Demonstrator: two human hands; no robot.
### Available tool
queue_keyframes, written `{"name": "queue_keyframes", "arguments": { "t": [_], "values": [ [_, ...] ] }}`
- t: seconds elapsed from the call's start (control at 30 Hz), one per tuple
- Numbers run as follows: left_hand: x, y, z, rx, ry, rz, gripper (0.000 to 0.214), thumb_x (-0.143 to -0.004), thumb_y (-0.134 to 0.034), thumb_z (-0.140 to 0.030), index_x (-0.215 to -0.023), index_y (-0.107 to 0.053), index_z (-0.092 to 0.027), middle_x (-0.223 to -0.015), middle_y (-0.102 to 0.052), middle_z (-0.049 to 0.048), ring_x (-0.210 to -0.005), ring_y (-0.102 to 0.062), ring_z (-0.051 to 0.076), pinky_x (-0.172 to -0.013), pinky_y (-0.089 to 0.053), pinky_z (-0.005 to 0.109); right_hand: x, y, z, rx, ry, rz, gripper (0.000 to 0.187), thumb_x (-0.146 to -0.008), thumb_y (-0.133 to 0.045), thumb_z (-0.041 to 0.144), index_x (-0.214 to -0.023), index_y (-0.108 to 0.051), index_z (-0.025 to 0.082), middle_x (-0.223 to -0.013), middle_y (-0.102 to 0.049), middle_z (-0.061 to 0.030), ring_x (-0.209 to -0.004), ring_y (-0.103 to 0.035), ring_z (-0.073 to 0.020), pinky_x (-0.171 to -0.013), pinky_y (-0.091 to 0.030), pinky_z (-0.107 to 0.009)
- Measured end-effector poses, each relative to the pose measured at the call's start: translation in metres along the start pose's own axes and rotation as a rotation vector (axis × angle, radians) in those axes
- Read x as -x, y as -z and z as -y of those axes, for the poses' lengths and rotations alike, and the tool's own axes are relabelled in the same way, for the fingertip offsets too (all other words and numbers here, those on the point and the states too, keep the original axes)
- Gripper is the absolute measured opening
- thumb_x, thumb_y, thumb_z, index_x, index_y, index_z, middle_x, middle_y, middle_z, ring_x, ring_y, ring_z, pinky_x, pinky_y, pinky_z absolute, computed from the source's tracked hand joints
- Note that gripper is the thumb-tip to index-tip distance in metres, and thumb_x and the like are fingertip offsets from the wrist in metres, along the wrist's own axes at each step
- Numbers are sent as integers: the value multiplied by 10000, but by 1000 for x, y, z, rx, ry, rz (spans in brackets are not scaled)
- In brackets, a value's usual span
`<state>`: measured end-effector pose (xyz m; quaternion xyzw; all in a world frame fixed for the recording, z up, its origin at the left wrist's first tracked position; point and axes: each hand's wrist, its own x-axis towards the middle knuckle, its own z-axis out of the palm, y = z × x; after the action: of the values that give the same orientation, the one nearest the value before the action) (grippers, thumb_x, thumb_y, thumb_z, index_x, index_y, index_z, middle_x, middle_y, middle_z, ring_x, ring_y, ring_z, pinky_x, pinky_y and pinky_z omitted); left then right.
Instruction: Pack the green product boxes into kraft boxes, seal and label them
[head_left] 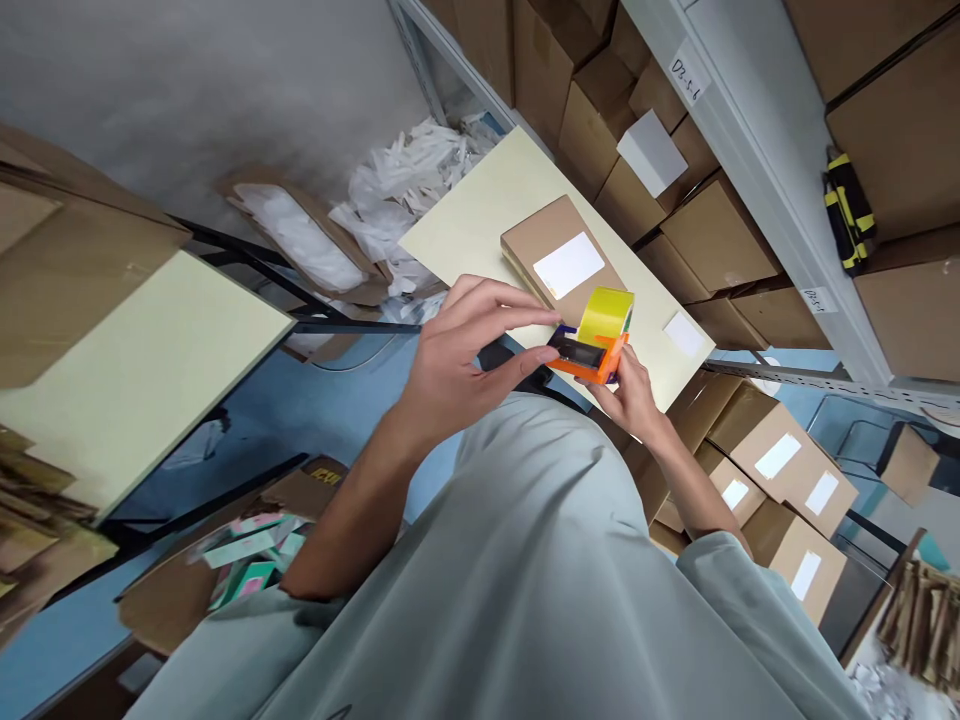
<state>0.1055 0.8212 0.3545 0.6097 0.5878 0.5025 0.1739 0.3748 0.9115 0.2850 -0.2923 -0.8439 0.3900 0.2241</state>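
Note:
My right hand [637,395] is closed round an orange tape dispenser [592,362] that carries a yellow tape roll [606,312]. It holds the dispenser in the air over the near edge of a pale yellow table [472,220]. My left hand [461,355] reaches in from the left, thumb and forefinger pinched at the dispenser's dark front end. Whether tape lies between those fingers I cannot make out. Just beyond the dispenser, a flat brown cardboard box [536,245] with a white label lies on the table.
A metal shelf rack on the right holds many cardboard boxes [720,235] and a yellow-black tool [847,210]. Labelled boxes [780,470] are stacked below. A second pale table [150,370] stands left. White plastic bags [405,190] and a box of small coloured packets [247,560] lie on the blue floor.

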Motion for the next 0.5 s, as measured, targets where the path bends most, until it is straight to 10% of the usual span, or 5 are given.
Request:
{"name": "queue_keyframes", "arguments": {
  "t": [0.33, 0.5],
  "values": [
    [0, -5, -17, 46, 22, 120, 315, -1052, -710, -652, -1048, -815, -355, -984, -809, 15, -978, -759, 236, -1000, -643, 442, 3, 27, -2, 212, 203, -17, 192, -1097, -659, 464, -1084, -663, 273, -950, -693, -75, -930, -664, -308, -915, -588, -532],
    [0, -7, -21, -60, -151, 86, 88, -1075, -754, -445, -1108, -812, -388, -1023, -845, -30, -950, -752, 195, -931, -646, 381, 5, 32, -1, 255, 259, -50, 113, -1110, -619, 370, -1127, -650, 262, -958, -707, -73, -912, -675, -301, -902, -581, -522]
  ]
}}
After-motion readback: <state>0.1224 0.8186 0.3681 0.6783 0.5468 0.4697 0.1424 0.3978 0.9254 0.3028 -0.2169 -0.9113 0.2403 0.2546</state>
